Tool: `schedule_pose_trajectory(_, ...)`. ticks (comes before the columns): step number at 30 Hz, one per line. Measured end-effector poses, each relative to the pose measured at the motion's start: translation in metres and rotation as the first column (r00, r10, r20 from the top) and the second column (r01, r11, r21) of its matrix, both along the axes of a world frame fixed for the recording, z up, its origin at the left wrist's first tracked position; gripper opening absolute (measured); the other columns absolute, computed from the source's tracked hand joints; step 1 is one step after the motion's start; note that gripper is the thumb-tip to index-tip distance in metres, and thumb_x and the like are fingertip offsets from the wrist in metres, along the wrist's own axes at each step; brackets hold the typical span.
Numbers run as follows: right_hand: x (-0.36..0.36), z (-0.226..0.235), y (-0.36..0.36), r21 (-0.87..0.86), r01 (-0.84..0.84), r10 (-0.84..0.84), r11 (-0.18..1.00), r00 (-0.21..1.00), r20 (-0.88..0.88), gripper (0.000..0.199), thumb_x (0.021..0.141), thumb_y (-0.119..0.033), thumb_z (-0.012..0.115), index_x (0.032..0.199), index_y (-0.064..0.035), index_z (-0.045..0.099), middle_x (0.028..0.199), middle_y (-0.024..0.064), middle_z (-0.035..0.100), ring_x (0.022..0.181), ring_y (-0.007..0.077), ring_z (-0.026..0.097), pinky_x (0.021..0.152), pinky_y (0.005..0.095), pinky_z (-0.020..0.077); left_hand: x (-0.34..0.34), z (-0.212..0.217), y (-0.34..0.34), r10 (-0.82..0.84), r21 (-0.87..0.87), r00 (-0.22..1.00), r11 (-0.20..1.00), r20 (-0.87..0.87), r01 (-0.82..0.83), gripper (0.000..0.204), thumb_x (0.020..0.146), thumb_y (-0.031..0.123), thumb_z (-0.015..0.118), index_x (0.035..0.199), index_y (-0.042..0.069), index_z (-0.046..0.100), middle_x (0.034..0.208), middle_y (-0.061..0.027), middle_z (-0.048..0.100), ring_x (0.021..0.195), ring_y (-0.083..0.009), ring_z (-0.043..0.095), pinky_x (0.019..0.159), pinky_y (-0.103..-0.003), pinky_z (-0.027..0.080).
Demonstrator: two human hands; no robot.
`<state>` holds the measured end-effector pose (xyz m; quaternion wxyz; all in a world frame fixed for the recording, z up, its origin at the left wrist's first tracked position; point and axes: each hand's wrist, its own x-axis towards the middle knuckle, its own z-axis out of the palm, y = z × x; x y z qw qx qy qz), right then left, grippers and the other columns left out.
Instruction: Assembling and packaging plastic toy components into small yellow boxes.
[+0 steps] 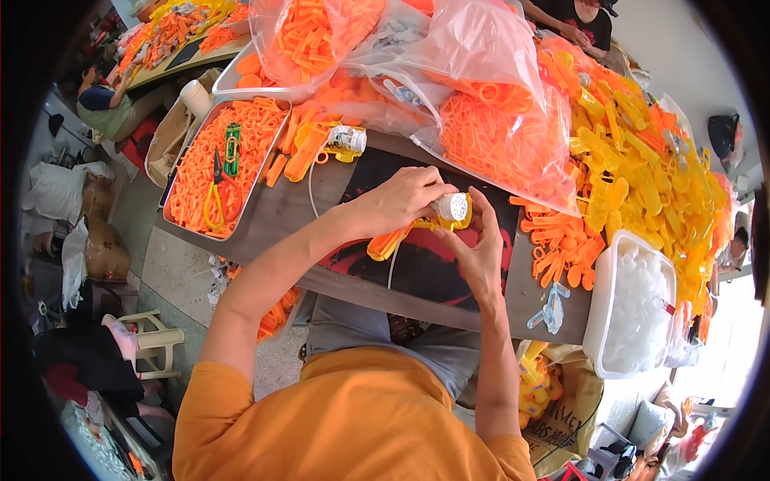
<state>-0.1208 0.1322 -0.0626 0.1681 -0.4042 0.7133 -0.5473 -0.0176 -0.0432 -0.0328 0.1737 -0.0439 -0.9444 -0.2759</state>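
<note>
Between our hands we hold a small toy (437,218): a white round cap with a dotted face, seated on a yellow body with an orange handle. Its long axis runs left to right, the handle trailing left and a little near, the white cap at the right end, its face turned toward us. It sits above the middle of the bench (281,210), over a dark mat (425,264).

Much of the toy is hidden. Our left hand (397,200) is curled over it from above, fingers closed around the yellow body, so we cannot make out where the parts join. Our right hand (479,250) comes up from the near side, thumb and fingers pinched on the white cap.

On the left lies a metal tray (273,144) of orange parts, with scissors (215,188) on top. Clear bags (497,136) of orange pieces crowd the far side, their tops cut off by the picture's edge. A heap of yellow parts (634,168) fills the right, and a white tub (601,305) of white caps stands near it. The floor (172,268) is pale tile, with a plastic stool (152,341) on the left.
</note>
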Motion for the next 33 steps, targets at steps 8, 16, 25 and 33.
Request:
schedule_pose_trajectory(8, 0.016, 0.001, -0.004, -0.063, 0.086, -0.092, 0.994, 0.992, -0.088, 0.084, 0.069, -0.017, 0.088, 0.14, -0.002, 0.044, 0.118, 0.0138, 0.056, 0.103, 0.024, 0.06, 0.089, 0.0354, 0.051, 0.007, -0.004, 0.004, 0.059, 0.084, 0.995, 0.995, -0.082, -0.052, 0.04, 0.083, 0.006, 0.068, 0.122, 0.005, 0.06, 0.104, -0.0087, 0.058, 0.103, -0.0275, 0.057, 0.101, -0.042, 0.04)
schedule_pose_trajectory(16, 0.026, 0.017, -0.01, -0.01, 0.135, -0.135, 0.991, 0.98, -0.145, 0.09, 0.066, -0.01, 0.089, 0.143, -0.002, 0.042, 0.116, 0.0111, 0.058, 0.099, 0.0197, 0.062, 0.088, 0.0316, 0.0522, 0.009, 0.001, -0.002, 0.054, 0.034, 0.997, 0.998, -0.054, -0.052, 0.028, 0.082, 0.013, 0.069, 0.109, 0.005, 0.065, 0.096, -0.0078, 0.065, 0.1, -0.0244, 0.062, 0.109, -0.044, 0.034)
schedule_pose_trajectory(25, 0.023, 0.015, 0.007, 0.0, 0.1, -0.099, 0.995, 0.989, -0.11, 0.096, 0.062, -0.015, 0.092, 0.143, -0.0017, 0.041, 0.116, 0.0136, 0.058, 0.096, 0.0205, 0.061, 0.086, 0.0332, 0.0516, 0.009, 0.006, 0.022, 0.038, -0.264, 0.998, 0.963, -0.057, -0.052, 0.034, 0.078, 0.007, 0.071, 0.112, 0.004, 0.066, 0.099, -0.0066, 0.065, 0.099, -0.0238, 0.062, 0.107, -0.044, 0.041)
schedule_pose_trajectory(33, -0.001, -0.006, 0.053, 0.184, 0.114, -0.023, 0.976, 0.901, -0.434, 0.062, 0.074, -0.023, 0.083, 0.129, -0.0082, 0.058, 0.116, 0.0114, 0.062, 0.111, 0.0296, 0.054, 0.099, 0.0409, 0.0406, 0.008, -0.042, 0.042, 0.146, 0.168, 0.988, 0.976, -0.056, -0.135, 0.043, 0.072, 0.002, 0.075, 0.114, 0.009, 0.07, 0.103, -0.0037, 0.058, 0.093, -0.0223, 0.053, 0.086, -0.036, 0.046)
